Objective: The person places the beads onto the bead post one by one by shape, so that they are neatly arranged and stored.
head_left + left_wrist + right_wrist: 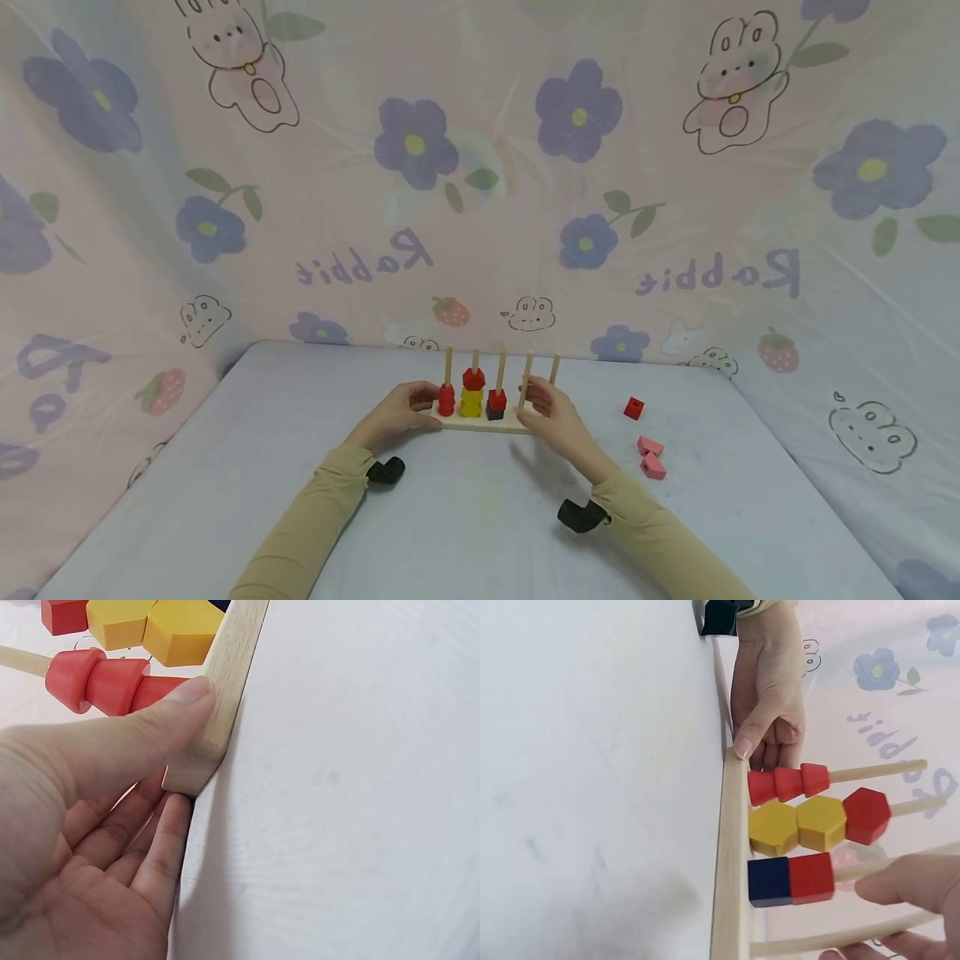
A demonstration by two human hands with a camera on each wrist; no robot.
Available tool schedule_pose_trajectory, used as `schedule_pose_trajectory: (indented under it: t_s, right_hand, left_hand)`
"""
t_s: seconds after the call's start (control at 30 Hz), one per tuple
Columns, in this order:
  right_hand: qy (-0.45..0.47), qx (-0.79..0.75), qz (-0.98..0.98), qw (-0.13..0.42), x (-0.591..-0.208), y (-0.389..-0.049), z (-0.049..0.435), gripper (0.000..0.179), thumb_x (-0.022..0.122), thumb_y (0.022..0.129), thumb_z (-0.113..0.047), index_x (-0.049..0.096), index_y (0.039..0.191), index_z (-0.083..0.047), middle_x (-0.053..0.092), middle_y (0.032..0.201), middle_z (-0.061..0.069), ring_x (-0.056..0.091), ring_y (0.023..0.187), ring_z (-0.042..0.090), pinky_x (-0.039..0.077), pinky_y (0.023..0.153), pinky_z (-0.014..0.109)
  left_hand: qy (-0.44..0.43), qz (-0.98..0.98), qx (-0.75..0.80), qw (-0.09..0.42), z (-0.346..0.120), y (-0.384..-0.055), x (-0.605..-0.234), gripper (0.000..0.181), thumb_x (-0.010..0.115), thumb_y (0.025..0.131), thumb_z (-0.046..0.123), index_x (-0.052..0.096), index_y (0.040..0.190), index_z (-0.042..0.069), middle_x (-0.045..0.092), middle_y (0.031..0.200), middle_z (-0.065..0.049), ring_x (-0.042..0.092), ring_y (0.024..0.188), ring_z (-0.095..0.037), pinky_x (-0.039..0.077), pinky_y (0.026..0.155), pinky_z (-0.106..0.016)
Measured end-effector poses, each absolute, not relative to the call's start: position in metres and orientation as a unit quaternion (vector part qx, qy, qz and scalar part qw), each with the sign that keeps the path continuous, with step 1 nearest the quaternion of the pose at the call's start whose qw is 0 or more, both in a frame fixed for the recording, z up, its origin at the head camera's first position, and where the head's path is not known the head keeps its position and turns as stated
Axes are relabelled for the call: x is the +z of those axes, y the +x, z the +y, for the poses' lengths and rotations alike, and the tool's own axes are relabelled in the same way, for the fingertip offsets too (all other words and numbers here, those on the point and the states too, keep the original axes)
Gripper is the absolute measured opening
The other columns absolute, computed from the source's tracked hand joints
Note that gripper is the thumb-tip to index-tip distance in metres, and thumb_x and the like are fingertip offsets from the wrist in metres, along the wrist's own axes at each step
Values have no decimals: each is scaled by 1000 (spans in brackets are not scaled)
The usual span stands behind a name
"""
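A wooden peg stacker (480, 425) stands on the white table. Its left end is gripped by my left hand (401, 410), thumb (169, 712) on the base's front edge and fingers by its end. Red tapered pieces (789, 784) fill the leftmost peg's foot. Beside them, a red hexagonal block (866, 816) tops two yellow ones (799, 826). The middle peg carries a red cube (811, 877) over a dark blue cube (769, 882). My right hand (553, 417) is spread about a bare peg (527, 379) right of the cubes, with no block visible in it.
Right of the stacker lie a loose red block (633, 408) and two pink blocks (650, 447), (652, 467). Another bare peg (555, 369) rises behind my right hand. A printed cloth (480, 208) hangs behind the table.
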State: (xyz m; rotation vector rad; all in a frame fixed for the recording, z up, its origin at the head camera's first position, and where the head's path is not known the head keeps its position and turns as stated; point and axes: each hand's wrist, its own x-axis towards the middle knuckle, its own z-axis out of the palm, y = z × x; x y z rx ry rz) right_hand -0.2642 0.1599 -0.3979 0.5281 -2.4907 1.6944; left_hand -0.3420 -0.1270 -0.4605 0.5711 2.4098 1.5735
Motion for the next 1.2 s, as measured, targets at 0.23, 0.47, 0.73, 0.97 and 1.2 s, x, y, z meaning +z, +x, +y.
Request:
schedule_pose_trajectory:
  t_s: [0.23, 0.47, 0.73, 0.97, 1.2]
  right_hand:
    - [198, 522, -827, 64, -404, -258, 200, 50, 67, 84, 8, 48, 131, 5, 55, 124, 23, 51, 117, 42, 41, 100, 52]
    - [194, 501, -840, 71, -391, -253, 248, 46, 69, 86, -2, 51, 128, 1, 57, 121, 19, 55, 113, 35, 45, 97, 48]
    - [165, 453, -870, 107, -383, -264, 293, 45, 67, 88, -4, 49, 129, 6, 57, 119, 24, 56, 111, 36, 49, 93, 41]
    - [111, 437, -888, 93, -403, -282, 327, 48, 66, 89, -3, 46, 131, 6, 54, 122, 30, 53, 113, 45, 52, 89, 40]
    - [90, 437, -894, 52, -418, -295, 345, 51, 66, 89, -5, 44, 133, 9, 50, 126, 33, 50, 116, 47, 51, 89, 48]
  left_hand:
    - [189, 813, 541, 107, -127, -341, -461, 56, 82, 74, 5, 58, 124, 4, 58, 124, -9, 55, 118, -27, 43, 101, -37]
    - [189, 810, 545, 107, -128, -340, -461, 55, 81, 75, 4, 57, 124, 3, 58, 124, -9, 55, 118, -28, 43, 101, -37]
    - [203, 806, 545, 107, -127, -338, -456, 55, 79, 76, 3, 56, 126, -1, 57, 126, -14, 53, 119, -32, 41, 102, -41]
    - [189, 812, 542, 108, -127, -341, -459, 56, 82, 75, 6, 57, 125, 3, 58, 125, -9, 54, 117, -28, 42, 102, -39]
    - [183, 817, 536, 108, -127, -341, -459, 55, 82, 74, 7, 58, 124, 5, 59, 124, -8, 55, 117, -26, 43, 102, -37]
